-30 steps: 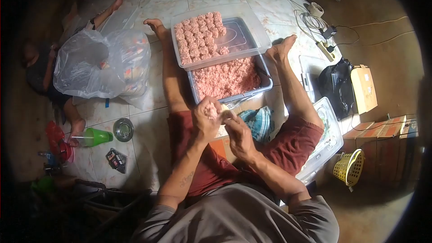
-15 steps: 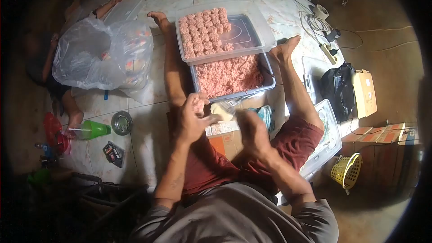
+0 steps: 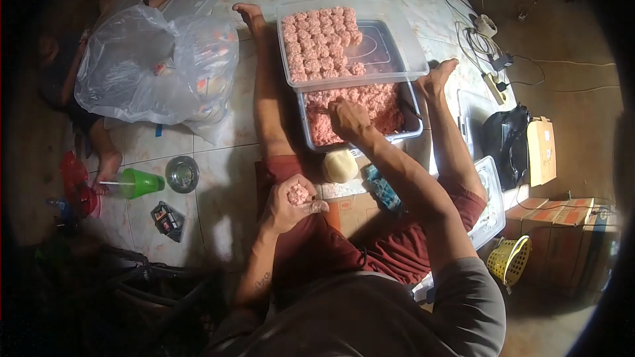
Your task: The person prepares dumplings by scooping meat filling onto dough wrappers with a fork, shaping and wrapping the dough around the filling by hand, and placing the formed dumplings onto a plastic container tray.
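My left hand [image 3: 286, 210] is cupped round a small ball of pink minced meat [image 3: 297, 194] above my left thigh. In the far tub, my right hand [image 3: 350, 120] grips what looks like a fork [image 3: 321, 110], its end at the loose minced meat [image 3: 388, 119]. The blue-grey tub [image 3: 415, 109] sits between my legs. A clear plastic tray [image 3: 417, 69] rests over its far side, with rows of shaped meatballs [image 3: 317, 39] filling the left part. Nearer me are a pale round lump [image 3: 340, 166] and a teal crinkled packet [image 3: 383, 190].
A large clear plastic bag [image 3: 126, 73] stands at left, with another person's leg [image 3: 102, 145] behind it. A green cup [image 3: 140, 184] and metal bowl [image 3: 182, 174] are on the tiles. At right are cables [image 3: 473, 39], a black bag [image 3: 506, 139] and a yellow basket [image 3: 509, 259].
My right hand has moved forward from near my left hand into the tub of minced meat. My left hand has lowered toward my thigh, still holding meat. The whole view has shifted slightly.
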Demonstrator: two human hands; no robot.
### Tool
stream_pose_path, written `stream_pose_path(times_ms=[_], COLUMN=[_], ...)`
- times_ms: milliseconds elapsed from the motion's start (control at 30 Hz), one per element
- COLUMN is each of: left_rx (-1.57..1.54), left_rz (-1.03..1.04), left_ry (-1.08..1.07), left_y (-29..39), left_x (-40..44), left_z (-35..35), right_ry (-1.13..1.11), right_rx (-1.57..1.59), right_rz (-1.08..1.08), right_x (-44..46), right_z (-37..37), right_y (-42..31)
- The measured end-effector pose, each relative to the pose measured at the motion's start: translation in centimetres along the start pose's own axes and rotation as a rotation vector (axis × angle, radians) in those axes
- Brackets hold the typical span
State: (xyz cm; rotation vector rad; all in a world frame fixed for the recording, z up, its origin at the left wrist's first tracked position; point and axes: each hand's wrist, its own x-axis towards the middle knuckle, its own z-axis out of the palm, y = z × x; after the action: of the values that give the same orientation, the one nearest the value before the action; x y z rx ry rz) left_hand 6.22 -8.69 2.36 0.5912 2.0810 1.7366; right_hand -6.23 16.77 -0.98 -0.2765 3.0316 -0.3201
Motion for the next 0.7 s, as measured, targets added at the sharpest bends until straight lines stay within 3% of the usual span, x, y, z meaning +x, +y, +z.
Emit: stream_pose_path(times_ms=[133, 200, 233, 333, 367, 433, 467, 600, 667, 700], left_rx=[-0.046, -0.041, -0.033, -0.198, -0.099, -0.067, -0.04, 0.296, 0.192, 0.035], left_rz=[-0.124, -0.088, -0.052, -0.035, -0.001, 0.089, 0.174, 0.173, 0.09, 0.134], left_ry=[0.064, 0.068, 0.074, 0.032, 0.031, 0.056, 0.079, 0.169, 0.181, 0.111], left_y=[-0.5, 0.7, 1.1, 0.9, 1.4, 2.3, 2.6, 1.9, 2.4, 2.8], left_x=[1.2, 1.5, 1.7, 2.9, 3.6, 4.8, 5.1, 6.4, 5.9, 5.5], left_z=[0.0, -0.4, -0.5, -0.4, -0.4, 0.1, 0.3, 1.9, 2.0, 1.6], right_ry=[0.05, 0.167, 0.4, 0.259, 0.264, 0.111, 0.083, 0.087, 0.052, -0.003], right_rx=[0.065, 0.176, 0.203, 0.265, 0.264, 0.605, 0.683, 0.585, 0.541, 0.684], right_rz=[-0.064, -0.192, -0.292, -0.123, -0.127, -0.075, -0.174, -0.292, -0.039, 0.084], right_x=[0.4, -1.3, -2.8, -6.9, -8.2, -10.9, -12.1, -15.7, -17.5, -18.1], right_z=[0.1, -1.4, -2.4, -8.9, -10.9, -13.6, -14.0, -13.5, -15.6, -17.7], right_y=[0.6, 2.1, 1.9, 0.2, -0.7, -2.0, -2.1, -3.3, -3.3, -4.1])
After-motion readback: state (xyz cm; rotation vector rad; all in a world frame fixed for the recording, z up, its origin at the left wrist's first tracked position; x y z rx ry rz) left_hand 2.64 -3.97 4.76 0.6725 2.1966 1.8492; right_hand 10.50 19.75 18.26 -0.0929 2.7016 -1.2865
